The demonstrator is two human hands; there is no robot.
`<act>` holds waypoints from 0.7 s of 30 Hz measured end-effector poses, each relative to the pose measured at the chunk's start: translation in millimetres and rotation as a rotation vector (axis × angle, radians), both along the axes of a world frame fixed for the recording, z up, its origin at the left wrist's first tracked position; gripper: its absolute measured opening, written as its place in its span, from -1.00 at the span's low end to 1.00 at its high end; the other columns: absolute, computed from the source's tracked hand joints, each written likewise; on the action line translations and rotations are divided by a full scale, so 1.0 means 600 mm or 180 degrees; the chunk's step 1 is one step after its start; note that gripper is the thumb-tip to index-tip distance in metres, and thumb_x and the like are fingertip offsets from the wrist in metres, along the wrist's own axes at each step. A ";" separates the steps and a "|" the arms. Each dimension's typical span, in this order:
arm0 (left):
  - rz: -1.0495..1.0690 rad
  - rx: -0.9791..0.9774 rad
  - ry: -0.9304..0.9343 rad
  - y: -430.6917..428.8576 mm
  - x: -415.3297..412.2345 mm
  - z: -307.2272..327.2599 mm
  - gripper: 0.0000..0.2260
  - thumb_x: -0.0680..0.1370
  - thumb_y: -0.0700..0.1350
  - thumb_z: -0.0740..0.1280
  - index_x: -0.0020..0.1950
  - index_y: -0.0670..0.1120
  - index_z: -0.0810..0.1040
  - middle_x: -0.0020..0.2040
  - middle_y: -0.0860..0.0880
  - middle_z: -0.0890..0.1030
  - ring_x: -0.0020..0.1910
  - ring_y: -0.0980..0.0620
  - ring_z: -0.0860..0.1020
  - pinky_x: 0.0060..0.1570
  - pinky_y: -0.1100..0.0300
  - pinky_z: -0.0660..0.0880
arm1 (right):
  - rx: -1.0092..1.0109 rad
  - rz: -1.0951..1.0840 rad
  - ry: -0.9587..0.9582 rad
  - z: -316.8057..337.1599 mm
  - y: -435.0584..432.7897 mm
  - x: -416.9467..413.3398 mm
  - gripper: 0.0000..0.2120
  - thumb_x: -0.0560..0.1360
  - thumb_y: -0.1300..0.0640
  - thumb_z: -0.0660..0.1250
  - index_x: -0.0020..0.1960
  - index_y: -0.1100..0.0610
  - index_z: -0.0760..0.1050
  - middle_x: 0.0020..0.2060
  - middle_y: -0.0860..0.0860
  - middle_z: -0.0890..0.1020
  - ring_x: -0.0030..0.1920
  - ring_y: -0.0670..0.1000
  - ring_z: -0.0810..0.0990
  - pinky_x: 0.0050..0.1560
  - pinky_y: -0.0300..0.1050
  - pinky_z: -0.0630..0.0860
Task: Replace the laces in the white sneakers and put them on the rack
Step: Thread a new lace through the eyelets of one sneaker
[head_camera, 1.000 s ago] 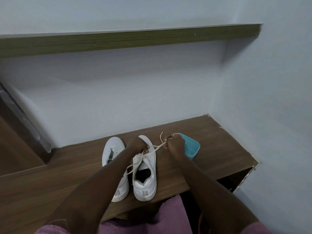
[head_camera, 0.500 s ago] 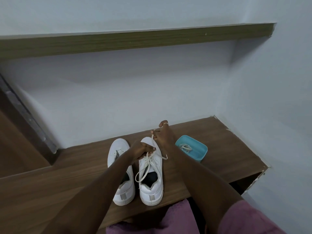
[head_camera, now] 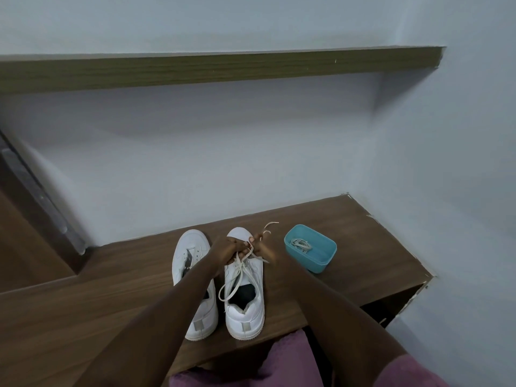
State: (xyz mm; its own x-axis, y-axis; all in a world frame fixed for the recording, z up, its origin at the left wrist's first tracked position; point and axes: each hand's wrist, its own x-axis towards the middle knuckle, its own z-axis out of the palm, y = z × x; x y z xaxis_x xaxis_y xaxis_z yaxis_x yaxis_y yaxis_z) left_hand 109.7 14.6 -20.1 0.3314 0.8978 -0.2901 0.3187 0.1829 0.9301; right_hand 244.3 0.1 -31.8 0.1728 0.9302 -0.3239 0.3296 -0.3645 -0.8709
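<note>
Pinching lace (head_camera: 242, 270) | left hand (head_camera: 226, 251), right hand (head_camera: 264, 248) fingers closed | over right sneaker (head_camera: 245, 289) toe

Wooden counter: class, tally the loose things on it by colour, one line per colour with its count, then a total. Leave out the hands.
White sneakers: 2, the left sneaker and the right sneaker
Off-white laces: 2, the lace in the right sneaker and the lace in the tub
Blue tub: 1
Total: 5

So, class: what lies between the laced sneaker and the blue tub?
Only bare wooden bench separates the laced sneaker from the blue tub, shown in the head view.
</note>
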 end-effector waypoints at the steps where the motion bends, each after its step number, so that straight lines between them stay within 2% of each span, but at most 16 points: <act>1: 0.0014 0.0046 0.0032 0.001 0.001 -0.001 -0.81 0.55 -0.28 0.29 -0.27 -0.24 0.57 -0.59 0.06 0.46 -0.64 0.22 0.33 -0.59 0.41 0.23 | -0.0001 0.0026 -0.0029 -0.004 -0.009 -0.002 -0.76 0.58 0.17 0.21 -0.26 -0.01 0.32 -0.28 -0.06 0.46 -0.48 -0.37 0.51 -0.34 -0.36 0.51; 4: 0.0059 0.0133 0.0036 0.002 -0.003 -0.002 -0.89 0.55 -0.26 0.31 -0.16 -0.24 0.56 -0.53 0.05 0.53 -0.61 0.24 0.41 -0.58 0.42 0.26 | 0.0256 0.0024 0.0226 -0.024 -0.020 0.002 -0.80 0.53 0.26 0.31 -0.24 0.11 0.39 -0.33 0.05 0.51 -0.55 -0.16 0.52 -0.50 -0.39 0.43; 6: 0.0081 0.0155 0.0095 0.002 -0.009 -0.002 -0.95 0.52 -0.24 0.35 -0.14 -0.17 0.51 -0.43 -0.01 0.58 -0.54 0.21 0.46 -0.52 0.37 0.28 | 0.0411 -0.0148 -0.0003 -0.022 -0.030 0.001 -0.91 0.49 0.31 0.35 -0.19 0.22 0.50 -0.38 0.07 0.53 -0.53 -0.16 0.46 -0.48 -0.37 0.39; 7: 0.0075 0.0224 0.0178 0.000 -0.012 -0.001 -0.91 0.49 -0.26 0.37 -0.17 -0.14 0.49 -0.40 -0.03 0.58 -0.52 0.20 0.47 -0.47 0.34 0.30 | 0.0555 -0.0215 -0.0261 -0.025 -0.030 0.003 -0.96 0.47 0.30 0.37 -0.14 0.29 0.58 -0.37 0.08 0.57 -0.49 -0.17 0.47 -0.43 -0.35 0.40; 8: 0.0034 0.0357 0.0301 0.000 -0.015 0.000 -0.88 0.46 -0.30 0.37 -0.21 -0.12 0.51 -0.38 -0.03 0.59 -0.49 0.21 0.48 -0.43 0.32 0.33 | 0.0726 -0.0175 -0.0534 -0.022 -0.033 0.004 -0.90 0.46 0.28 0.39 -0.09 0.31 0.62 -0.31 0.12 0.62 -0.41 -0.13 0.51 -0.35 -0.31 0.40; 11: -0.0147 0.0807 0.0682 -0.003 -0.019 0.006 -0.80 0.39 -0.42 0.33 -0.30 -0.14 0.62 -0.33 0.01 0.62 -0.41 0.26 0.54 -0.33 0.46 0.42 | 0.0750 0.0594 -0.1663 -0.016 -0.041 -0.002 -0.78 0.53 0.18 0.31 0.07 0.28 0.62 -0.03 0.16 0.66 -0.07 0.04 0.61 -0.15 -0.29 0.28; 13: -0.0249 0.1023 0.0931 -0.007 -0.018 0.008 -0.80 0.40 -0.42 0.32 -0.26 -0.17 0.67 -0.30 0.06 0.63 -0.38 0.28 0.54 -0.30 0.53 0.40 | 0.0608 0.0920 -0.2253 -0.012 -0.046 -0.010 -0.75 0.59 0.18 0.19 0.12 0.30 0.56 0.05 0.19 0.62 0.07 0.13 0.58 -0.15 -0.23 0.25; 15: -0.0303 0.1258 0.1216 -0.011 -0.016 0.007 -0.82 0.43 -0.39 0.30 -0.16 -0.23 0.69 -0.23 0.03 0.67 -0.31 0.25 0.55 -0.26 0.50 0.41 | 0.0510 0.0938 -0.2425 -0.005 -0.047 -0.020 -0.76 0.59 0.24 0.14 0.12 0.31 0.51 0.07 0.21 0.59 0.11 0.16 0.56 -0.13 -0.13 0.32; 17: -0.0373 0.1405 0.1480 -0.014 -0.013 0.005 -0.81 0.46 -0.34 0.28 -0.10 -0.27 0.69 -0.17 -0.13 0.69 -0.20 0.06 0.59 -0.15 0.30 0.50 | 0.0397 0.0817 -0.2218 0.005 -0.044 -0.025 -0.80 0.59 0.25 0.13 0.05 0.25 0.52 0.00 0.19 0.58 0.03 0.12 0.56 -0.06 -0.13 0.42; 18: -0.0433 0.1467 0.1654 -0.016 -0.013 0.006 -0.81 0.47 -0.28 0.27 -0.10 -0.27 0.69 -0.17 -0.17 0.69 -0.18 -0.01 0.60 -0.14 0.20 0.50 | 0.0283 0.0716 -0.1840 0.009 -0.040 -0.023 -0.81 0.60 0.24 0.12 -0.07 0.17 0.50 -0.12 0.13 0.55 -0.10 0.03 0.54 -0.12 -0.23 0.41; 19: -0.0476 0.1526 0.1799 -0.019 -0.014 0.007 -0.80 0.48 -0.21 0.28 -0.11 -0.26 0.68 -0.18 -0.19 0.68 -0.20 -0.03 0.58 -0.19 0.17 0.46 | 0.0159 0.0584 -0.1338 0.013 -0.036 -0.021 -0.76 0.60 0.24 0.12 -0.20 0.07 0.41 -0.24 0.04 0.47 -0.24 -0.08 0.44 -0.22 -0.33 0.34; 21: -0.0505 0.1651 0.1828 -0.021 -0.015 0.004 -0.73 0.47 -0.06 0.31 -0.14 -0.25 0.68 -0.16 -0.17 0.66 -0.23 0.06 0.50 -0.25 0.26 0.33 | -0.0077 0.0243 -0.0323 0.021 -0.032 -0.018 -0.68 0.59 0.28 0.10 -0.30 0.01 0.29 -0.34 -0.05 0.34 -0.36 -0.14 0.29 -0.35 -0.33 0.26</act>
State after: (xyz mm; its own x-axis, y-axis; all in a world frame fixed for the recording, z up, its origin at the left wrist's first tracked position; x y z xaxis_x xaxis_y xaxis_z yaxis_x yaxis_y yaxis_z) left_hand 100.6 2.2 -17.8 0.3920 0.9199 -0.0118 0.7609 -0.3171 0.5661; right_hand 233.4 -19.0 -19.2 0.1349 0.9340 -0.3308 0.4432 -0.3555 -0.8229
